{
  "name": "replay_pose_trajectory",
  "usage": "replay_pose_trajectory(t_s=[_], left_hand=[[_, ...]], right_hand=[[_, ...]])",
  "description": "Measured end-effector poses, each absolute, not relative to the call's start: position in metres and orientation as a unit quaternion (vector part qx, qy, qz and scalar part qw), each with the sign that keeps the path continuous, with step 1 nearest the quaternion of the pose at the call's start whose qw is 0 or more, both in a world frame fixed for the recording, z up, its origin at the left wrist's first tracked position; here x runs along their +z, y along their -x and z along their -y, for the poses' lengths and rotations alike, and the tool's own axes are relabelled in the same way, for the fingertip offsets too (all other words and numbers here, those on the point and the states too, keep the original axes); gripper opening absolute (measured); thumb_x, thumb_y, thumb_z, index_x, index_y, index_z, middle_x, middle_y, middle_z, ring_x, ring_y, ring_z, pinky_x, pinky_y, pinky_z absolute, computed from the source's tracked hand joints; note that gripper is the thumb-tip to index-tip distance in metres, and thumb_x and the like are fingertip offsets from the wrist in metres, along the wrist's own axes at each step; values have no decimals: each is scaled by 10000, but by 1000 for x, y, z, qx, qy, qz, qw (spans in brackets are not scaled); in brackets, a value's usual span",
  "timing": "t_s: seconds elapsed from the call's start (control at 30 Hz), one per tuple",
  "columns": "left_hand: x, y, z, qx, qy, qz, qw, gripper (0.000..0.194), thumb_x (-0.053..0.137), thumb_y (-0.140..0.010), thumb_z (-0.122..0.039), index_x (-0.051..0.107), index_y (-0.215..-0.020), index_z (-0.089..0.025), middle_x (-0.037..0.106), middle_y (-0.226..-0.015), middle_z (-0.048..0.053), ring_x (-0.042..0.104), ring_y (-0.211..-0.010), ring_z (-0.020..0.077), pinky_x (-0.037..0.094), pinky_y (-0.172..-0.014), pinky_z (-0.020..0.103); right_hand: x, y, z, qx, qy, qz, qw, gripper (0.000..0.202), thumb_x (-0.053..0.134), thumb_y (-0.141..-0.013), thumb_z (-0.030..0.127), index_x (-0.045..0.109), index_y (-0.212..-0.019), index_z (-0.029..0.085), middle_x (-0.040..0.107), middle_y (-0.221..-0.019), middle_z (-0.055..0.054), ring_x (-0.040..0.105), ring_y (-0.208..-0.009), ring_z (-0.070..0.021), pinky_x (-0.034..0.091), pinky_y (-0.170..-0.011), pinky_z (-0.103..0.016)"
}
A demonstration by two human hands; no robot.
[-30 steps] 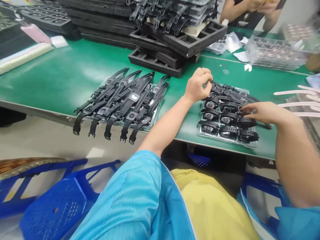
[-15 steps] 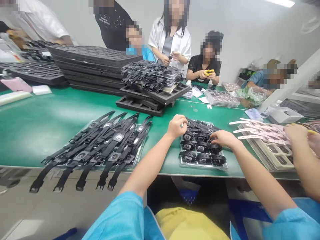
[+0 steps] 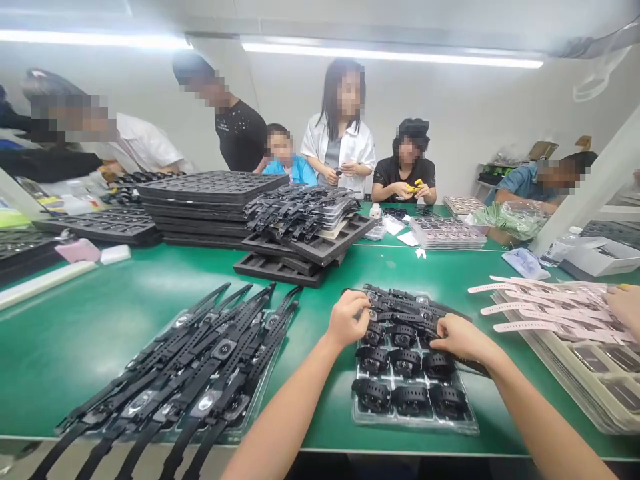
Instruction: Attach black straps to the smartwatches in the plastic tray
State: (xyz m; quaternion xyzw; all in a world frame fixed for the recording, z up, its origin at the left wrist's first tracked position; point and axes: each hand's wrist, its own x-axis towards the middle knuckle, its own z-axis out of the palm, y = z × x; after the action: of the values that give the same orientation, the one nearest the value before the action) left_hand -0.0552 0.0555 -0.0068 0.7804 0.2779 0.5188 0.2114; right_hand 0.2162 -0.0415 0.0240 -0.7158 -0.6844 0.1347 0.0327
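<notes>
A clear plastic tray (image 3: 395, 421) stands before me, filled with black watches. In its near rows the watches (image 3: 411, 399) have their straps curled closed; further back, straps lie stretched out across the tray. My left hand (image 3: 350, 317) is at the tray's far left corner, fingers pinched around the end of a black strap. At the right side, my right hand (image 3: 459, 339) has its fingers closed on a black watch strap, part of which shows beneath the wrist. Left of the tray, many black watches (image 3: 225, 348) with open straps are piled on another clear tray.
Black foam trays (image 3: 215, 217) are stacked at the back left, and black watches (image 3: 305, 207) top another stack. Pink-strapped watches (image 3: 555, 310) lie on trays at right, beside a co-worker's hand (image 3: 625, 307). Several people work across the green table (image 3: 200, 270).
The view has tilted up, so the table appears lower. Black straps now lie stretched out across the back of the tray and under my right wrist. Both hands stay at the tray.
</notes>
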Motion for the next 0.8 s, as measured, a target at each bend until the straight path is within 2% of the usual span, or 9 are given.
replay_pose_trajectory(t_s=[0.1,0.2,0.33,0.43,0.5,0.57,0.63,0.7,0.8], left_hand=[[-5,55,-52,515,-775,-283,232,114,628,-779,-196,726,-761,-251,705,-853,90,623,-855,266,498,-812,413],[1,52,-44,506,-773,-294,245,109,641,-790,-203,740,-782,-248,714,-867,100,633,-856,273,502,-816,423],[13,32,-25,486,-765,-321,275,204,643,-840,-288,741,-1012,-237,722,-997,109,649,-883,256,521,-830,409],[21,1,-15,431,-644,-212,596,580,747,-787,-511,643,-1263,-197,653,-1245,144,622,-1084,285,503,-902,404],[24,-20,-12,428,-525,-152,720,738,785,-720,-613,623,-1272,-151,659,-1182,148,656,-941,235,510,-824,350],[28,-33,-11,451,-439,-172,758,693,780,-729,-619,649,-1195,-123,689,-1025,119,625,-663,139,482,-624,267],[32,-36,-11,491,-384,-203,755,590,766,-754,-598,672,-1073,-110,702,-935,104,591,-563,112,445,-535,239],[38,-30,-12,543,-343,-212,737,493,782,-760,-539,663,-977,-113,715,-954,117,662,-682,160,510,-616,267],[43,-12,-18,610,-289,-234,700,380,799,-769,-372,616,-1010,-143,707,-976,92,691,-860,198,550,-821,338]], right_hand=[[24,-224,48,149,693,700,89,224,675,-802,297,535,-642,227,681,-807,-37,657,-749,-228,464,-647,-311],[25,-243,54,159,681,701,144,275,586,-856,377,464,-648,244,645,-700,-21,612,-667,-229,430,-589,-318],[26,-262,44,313,664,566,375,375,576,-856,629,525,-779,266,652,-697,-17,618,-664,-242,483,-592,-325],[33,-235,32,514,570,458,448,409,632,-849,662,550,-903,264,653,-718,6,611,-622,-196,493,-559,-281],[42,-201,31,591,505,451,439,412,681,-839,638,563,-928,254,616,-674,32,549,-543,-144,443,-495,-233],[49,-169,32,592,481,468,446,441,662,-849,659,580,-1007,255,572,-615,53,493,-481,-115,392,-450,-211],[50,-152,32,589,472,479,448,533,666,-850,655,548,-1207,278,596,-636,51,514,-489,-125,401,-456,-217],[43,-151,31,600,460,486,439,685,707,-827,632,461,-1369,295,633,-665,36,540,-492,-143,425,-461,-238],[24,-168,28,626,442,463,445,710,783,-777,573,496,-1365,297,656,-685,8,561,-488,-162,472,-471,-274]])
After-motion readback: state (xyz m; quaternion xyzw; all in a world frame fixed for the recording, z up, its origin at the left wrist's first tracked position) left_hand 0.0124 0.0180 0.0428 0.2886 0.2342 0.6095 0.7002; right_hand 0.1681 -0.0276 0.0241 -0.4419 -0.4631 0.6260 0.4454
